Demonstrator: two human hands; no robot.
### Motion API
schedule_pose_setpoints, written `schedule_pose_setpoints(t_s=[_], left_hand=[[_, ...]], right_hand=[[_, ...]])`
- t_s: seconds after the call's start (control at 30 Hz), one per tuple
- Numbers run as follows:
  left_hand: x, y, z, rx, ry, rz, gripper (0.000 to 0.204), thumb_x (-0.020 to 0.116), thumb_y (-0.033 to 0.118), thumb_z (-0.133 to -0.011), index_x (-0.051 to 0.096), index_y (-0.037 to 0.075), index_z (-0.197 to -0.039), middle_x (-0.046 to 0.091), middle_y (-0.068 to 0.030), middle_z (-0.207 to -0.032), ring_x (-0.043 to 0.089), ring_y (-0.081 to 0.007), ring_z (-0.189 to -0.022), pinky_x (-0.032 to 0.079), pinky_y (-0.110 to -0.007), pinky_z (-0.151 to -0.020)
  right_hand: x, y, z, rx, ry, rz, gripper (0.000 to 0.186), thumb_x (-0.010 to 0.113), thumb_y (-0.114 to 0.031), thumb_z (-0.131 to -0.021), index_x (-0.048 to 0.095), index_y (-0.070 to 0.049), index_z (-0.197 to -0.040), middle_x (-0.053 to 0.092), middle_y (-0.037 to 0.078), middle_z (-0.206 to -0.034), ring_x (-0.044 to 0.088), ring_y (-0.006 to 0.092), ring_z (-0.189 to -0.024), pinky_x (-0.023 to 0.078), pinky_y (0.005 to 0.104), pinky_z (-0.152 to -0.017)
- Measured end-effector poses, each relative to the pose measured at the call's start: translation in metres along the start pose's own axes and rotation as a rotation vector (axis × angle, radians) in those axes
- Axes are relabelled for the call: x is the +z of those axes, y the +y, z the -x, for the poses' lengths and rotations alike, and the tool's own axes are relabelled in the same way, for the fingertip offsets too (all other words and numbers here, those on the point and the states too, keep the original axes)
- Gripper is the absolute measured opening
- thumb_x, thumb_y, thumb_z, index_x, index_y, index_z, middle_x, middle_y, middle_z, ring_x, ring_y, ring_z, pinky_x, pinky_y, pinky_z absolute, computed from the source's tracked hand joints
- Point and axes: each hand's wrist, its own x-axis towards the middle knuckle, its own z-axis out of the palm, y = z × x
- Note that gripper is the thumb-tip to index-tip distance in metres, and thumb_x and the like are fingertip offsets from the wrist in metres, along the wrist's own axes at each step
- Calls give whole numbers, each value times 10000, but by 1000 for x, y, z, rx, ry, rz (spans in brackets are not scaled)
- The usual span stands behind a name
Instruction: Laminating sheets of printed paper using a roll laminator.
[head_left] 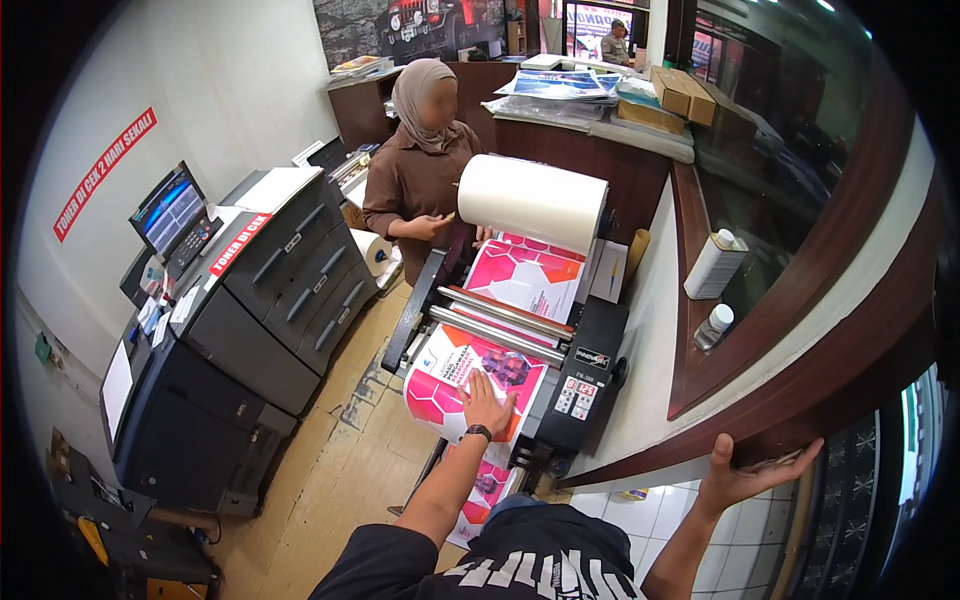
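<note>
- Head view: a grey copier point(285, 285) takes up the left side, limiting how far I could step that way.
- Behind, a dark wooden counter point(585, 153) carries stacked prints point(560, 85) and cardboard boxes point(683, 95), closing off the far end.
- A person in brown point(415, 200) stands by the far left corner, one hand near the roll; if we both pulled on the material, it could skew.
- Before me is the black roller machine point(585, 375), close beside the white wall point(650, 270), so its right side looks tight to reach.
- Across its far end sits the white roll point(533, 203); uneven tension there could cause ripples, I judge.
- The pink-and-white printed sheet point(440, 395) lies on the near side of the silver rollers point(500, 337), its left edge curving downward; uneven pressure from me could crease it.
- My left fingers point(480, 388) are extended flat on that sheet, thumb apart, pinching nothing; sliding up to the rollers, they could get nipped.
- My right fingers point(795, 464) are straight, thumb spread wide, by the dark red trim point(800, 390); I cannot tell whether they touch it.
- On the ledge stand a white bottle point(714, 266) and a smaller bottle point(714, 328), which a stray elbow could topple.
</note>
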Motion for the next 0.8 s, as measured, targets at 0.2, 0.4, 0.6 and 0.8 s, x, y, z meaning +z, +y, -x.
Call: schedule_pose_setpoints(t_s=[0.2, 0.4, 0.6, 0.8], left_hand=[[2, -2, 3, 0, 21, 9, 1018, 378, 709, -963, 207, -69, -1597, 141, -220, -1701, 82, -283, -1598, -30, -548, -1262], [2, -1, 7, -2, 26, 14, 1009, 384, 700, -965, 215, -70, -1594, 157, -219, -1698, 83, -285, -1598, -30, -552, -1261], [-1, -1, 16, -1, -5, 0, 987, 399, 673, -972, 205, -65, -1598, 173, -214, -1695, 90, -286, -1596, -11, -548, -1265], [-3, -3, 24, -5, -5, 8, 976, 401, 665, -974, 208, -60, -1599, 181, -217, -1693, 102, -291, -1594, 9, -542, -1267]], right_hand=[[2, 0, 1, 23, 6, -32, 1286, 822, -666, -687, 117, -78, -1588, 314, 244, -1519, 338, 441, -1457, 339, 584, -1221], [1, 3, 3, 15, 18, -24, 1300, 822, -673, -680, 112, -72, -1589, 313, 244, -1520, 331, 442, -1461, 332, 578, -1226], [0, 5, 4, 7, 18, -26, 1254, 831, -651, -690, 153, -110, -1596, 323, 254, -1525, 347, 450, -1452, 321, 585, -1228], [0, 0, 3, 24, 8, -26, 1339, 824, -690, -683, 82, -46, -1593, 283, 253, -1527, 298, 454, -1475, 297, 568, -1244]])
